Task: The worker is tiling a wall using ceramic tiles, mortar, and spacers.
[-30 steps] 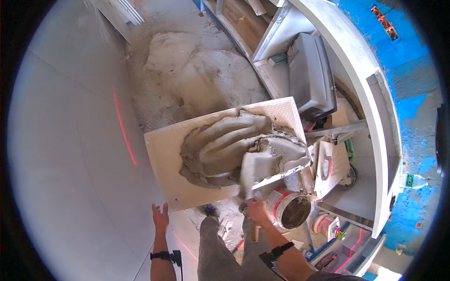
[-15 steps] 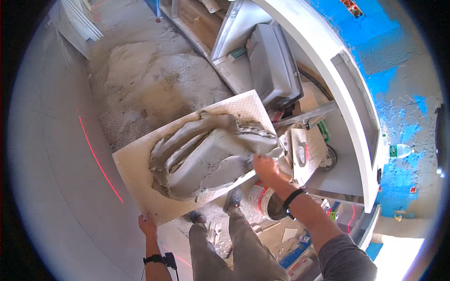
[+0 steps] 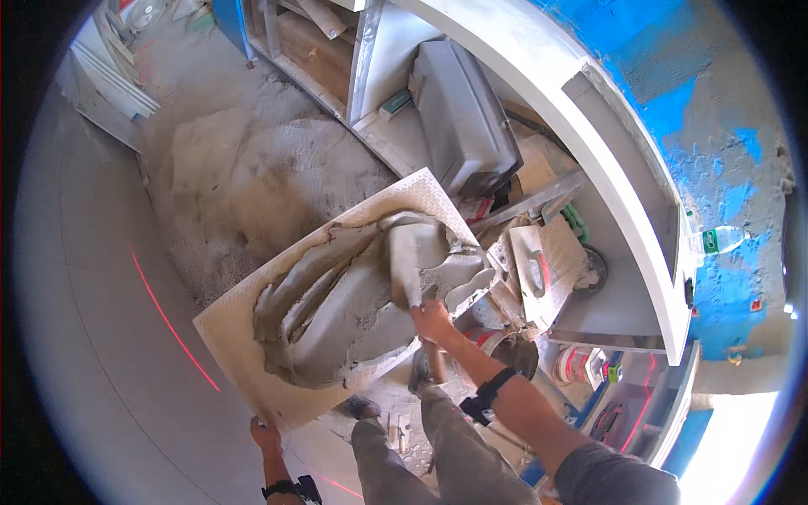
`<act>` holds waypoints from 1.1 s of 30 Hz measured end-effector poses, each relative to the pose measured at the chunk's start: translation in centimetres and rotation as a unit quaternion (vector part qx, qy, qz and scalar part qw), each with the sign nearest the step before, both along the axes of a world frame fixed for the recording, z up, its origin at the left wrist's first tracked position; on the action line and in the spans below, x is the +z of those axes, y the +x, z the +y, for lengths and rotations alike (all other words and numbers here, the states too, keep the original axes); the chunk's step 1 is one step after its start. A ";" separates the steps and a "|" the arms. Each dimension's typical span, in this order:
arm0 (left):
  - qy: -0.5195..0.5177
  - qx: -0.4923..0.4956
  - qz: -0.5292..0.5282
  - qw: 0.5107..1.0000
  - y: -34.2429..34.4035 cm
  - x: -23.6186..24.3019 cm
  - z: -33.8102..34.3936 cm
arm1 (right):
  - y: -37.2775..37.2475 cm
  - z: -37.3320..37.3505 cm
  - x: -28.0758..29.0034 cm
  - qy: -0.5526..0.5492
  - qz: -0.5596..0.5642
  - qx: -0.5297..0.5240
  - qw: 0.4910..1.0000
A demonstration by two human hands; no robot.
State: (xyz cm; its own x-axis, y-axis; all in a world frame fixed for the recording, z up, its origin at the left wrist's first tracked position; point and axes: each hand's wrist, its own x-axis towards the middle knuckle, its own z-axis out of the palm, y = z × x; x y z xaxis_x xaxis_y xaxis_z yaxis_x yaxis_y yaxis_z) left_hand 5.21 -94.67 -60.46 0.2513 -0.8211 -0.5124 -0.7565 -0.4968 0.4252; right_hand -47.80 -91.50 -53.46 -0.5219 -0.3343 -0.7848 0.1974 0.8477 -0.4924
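A large pale tile (image 3: 244, 337) is held tilted above the dusty floor (image 3: 227, 168), its textured back turned upward and coated with a thick layer of grey mortar (image 3: 337, 311). The tile's long axis runs diagonally through the view, from the lower left corner near the left hand (image 3: 265, 433) up to the far corner at the upper right, which points toward the white shelving unit (image 3: 606, 160). The left hand is closed on the tile's lower left corner; its grip is narrow, pinched on the edge. The right hand (image 3: 431, 320) is wrapped around the handle of a trowel (image 3: 412, 261), a tight grip with the fingers fully closed. The trowel's blade is laid flat in the mortar near the tile's right-hand end, its long axis running from the hand up and slightly leftward, the tip pointing away from the person. Ridges are drawn through the mortar along the tile's length.

Just beyond the tile's right edge, a second trowel with a red handle (image 3: 534, 273) lies on a mortar-smeared board. A grey case (image 3: 467, 118) is seen on the shelf above. Below the right forearm, a bucket (image 3: 513, 353) stands on the floor, partly hidden by the arm. A red laser line (image 3: 168, 316) is cast across the smooth pale surface at the left.
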 end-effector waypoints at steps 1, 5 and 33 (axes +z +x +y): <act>-0.008 -0.001 -0.005 1.000 2.5 -1.4 0.2 | -0.6 0.2 0.1 0.014 0.159 0.215 0.963; -0.043 0.014 0.027 0.999 2.8 -3.5 1.0 | -9.5 -0.5 3.0 0.067 0.473 0.542 0.691; -0.037 -0.043 -0.049 0.997 -1.7 -2.7 0.4 | -6.7 8.4 -8.1 -0.060 0.335 0.382 0.859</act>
State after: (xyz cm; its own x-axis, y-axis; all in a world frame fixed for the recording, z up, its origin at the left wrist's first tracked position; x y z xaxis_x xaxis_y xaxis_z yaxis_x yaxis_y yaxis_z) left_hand 3.48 -94.27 -63.12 0.2246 -0.8767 -0.4255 -0.8350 -0.3983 0.3798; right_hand -54.50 -83.15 -61.52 -0.4360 -0.8376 -0.3291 -0.7558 0.5393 -0.3713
